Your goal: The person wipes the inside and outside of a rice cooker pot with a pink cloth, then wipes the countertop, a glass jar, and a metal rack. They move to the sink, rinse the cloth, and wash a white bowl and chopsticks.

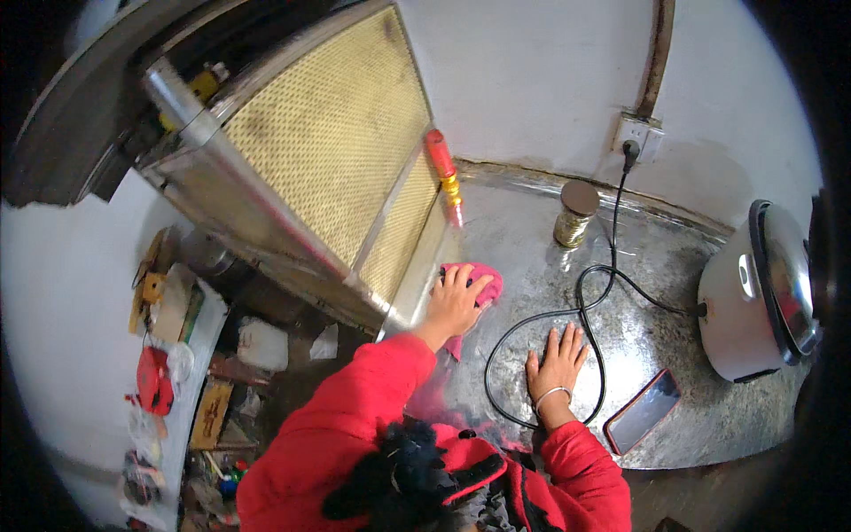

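My left hand (pixel 455 300) presses a pink cloth (pixel 490 286) onto the grey metal tabletop (pixel 518 199), close to the foot of a mesh-panelled cabinet (pixel 332 146). Spread on the same surface, my right hand (pixel 558 366) wears a bracelet and rests inside a loop of black power cord (pixel 508 326), holding nothing. A smartphone (pixel 643 412) with a red edge lies to the right of that hand. Beyond the cord stands a glass jar (pixel 570 229) with a brown lid.
A white rice cooker (pixel 744 292) stands at the right, its cord running to a wall socket (pixel 637 136). A red and yellow object (pixel 444 166) leans by the cabinet. At the left, a shelf (pixel 193 372) holds a red item (pixel 154 380) and clutter. The tabletop's front edge curves below the phone.
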A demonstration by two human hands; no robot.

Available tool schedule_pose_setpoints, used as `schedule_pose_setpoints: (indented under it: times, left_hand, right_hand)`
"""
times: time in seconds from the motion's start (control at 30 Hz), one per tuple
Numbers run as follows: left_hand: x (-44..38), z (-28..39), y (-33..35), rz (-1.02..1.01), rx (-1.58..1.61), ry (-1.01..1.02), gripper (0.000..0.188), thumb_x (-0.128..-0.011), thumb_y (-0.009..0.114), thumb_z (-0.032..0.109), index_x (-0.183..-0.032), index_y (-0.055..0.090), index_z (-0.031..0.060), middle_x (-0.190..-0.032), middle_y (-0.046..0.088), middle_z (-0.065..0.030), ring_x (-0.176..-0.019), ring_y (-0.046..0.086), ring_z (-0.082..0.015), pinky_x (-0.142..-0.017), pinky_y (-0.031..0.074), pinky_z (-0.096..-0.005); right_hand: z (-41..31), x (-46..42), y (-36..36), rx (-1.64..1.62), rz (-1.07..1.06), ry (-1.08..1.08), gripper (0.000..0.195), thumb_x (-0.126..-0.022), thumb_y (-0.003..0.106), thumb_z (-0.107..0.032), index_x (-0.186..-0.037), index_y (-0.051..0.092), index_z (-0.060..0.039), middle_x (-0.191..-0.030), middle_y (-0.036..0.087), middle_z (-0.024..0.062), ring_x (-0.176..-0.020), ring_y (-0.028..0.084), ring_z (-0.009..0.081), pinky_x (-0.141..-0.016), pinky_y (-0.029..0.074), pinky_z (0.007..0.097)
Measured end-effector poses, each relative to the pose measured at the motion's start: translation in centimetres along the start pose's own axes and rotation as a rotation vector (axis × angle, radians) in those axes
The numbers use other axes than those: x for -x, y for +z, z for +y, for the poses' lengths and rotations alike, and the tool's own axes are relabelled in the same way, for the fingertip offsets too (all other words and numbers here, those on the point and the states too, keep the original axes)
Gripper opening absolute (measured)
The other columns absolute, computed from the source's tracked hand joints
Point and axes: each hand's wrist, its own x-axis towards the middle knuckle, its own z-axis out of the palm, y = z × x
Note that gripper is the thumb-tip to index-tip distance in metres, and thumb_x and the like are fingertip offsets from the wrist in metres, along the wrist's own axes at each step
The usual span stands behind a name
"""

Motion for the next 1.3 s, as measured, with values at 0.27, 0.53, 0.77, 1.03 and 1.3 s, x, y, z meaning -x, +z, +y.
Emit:
schedule_pose_setpoints:
  times: [0.27,0.53,0.77,1.03,1.3]
  left_hand:
    - [-8.3,-3.8,2.6,-0.058,0.022,-0.245,0.047,-0.074,0.059,0.038,-0.117,0.048,0.0219,-0.121,0.039,-0.0107,-0.113,0.035,-0.0299,-0.087,0.034,-0.0459]
    - [-2.2,-1.8,0.7,-0.02,-0.107,-0.221,0.047,-0.073,0.059,0.039,-0.116,0.046,0.0258,-0.113,0.041,-0.0067,-0.102,0.041,-0.0279,-0.077,0.041,-0.0438]
    - [9.0,0.6,-0.7,0.058,0.242,-0.197,0.048,-0.079,0.055,0.035,-0.118,0.044,0.0094,-0.115,0.044,-0.0157,-0.106,0.042,-0.0327,-0.086,0.037,-0.0439]
    - [5.3,5.9,-16.6,0.408,1.031,-0.381,0.031,-0.084,0.054,0.027,-0.094,0.057,-0.0027,-0.078,0.06,-0.0096,-0.071,0.056,-0.018,-0.068,0.044,-0.0283]
    - [5.2,8.8,-19.0,0.316,1.191,-0.202,0.038,-0.085,0.054,0.023,-0.11,0.047,-0.0046,-0.095,0.056,-0.0101,-0.088,0.052,-0.0139,-0.077,0.043,-0.025]
  right_hand:
    - [-0.1,0.0,-0.5,-0.018,0.019,0.025,0.055,-0.074,0.054,-0.034,-0.119,0.045,-0.0036,-0.135,0.027,0.0185,-0.128,0.017,0.0335,-0.103,0.009,0.0487]
    - [0.0,-0.1,-0.4,0.035,0.031,0.034,0.053,-0.076,0.05,-0.034,-0.12,0.045,-0.0052,-0.135,0.026,0.0172,-0.128,0.017,0.0321,-0.104,0.008,0.0467]
    - [0.2,0.2,0.7,-0.103,0.125,-0.029,0.04,-0.075,0.055,-0.025,-0.11,0.054,-0.0056,-0.129,0.035,0.0166,-0.124,0.025,0.0308,-0.102,0.015,0.0448]
    - [-6.9,0.7,-7.6,-1.308,-0.2,-0.466,0.036,-0.08,0.057,-0.012,-0.114,0.051,-0.0051,-0.109,0.054,0.0049,-0.102,0.049,0.0155,-0.088,0.037,0.0263]
    - [-8.3,0.5,-5.7,-1.442,-0.39,-0.287,0.042,-0.087,0.048,-0.019,-0.124,0.038,-0.0035,-0.116,0.046,0.0072,-0.105,0.045,0.0162,-0.09,0.036,0.0281]
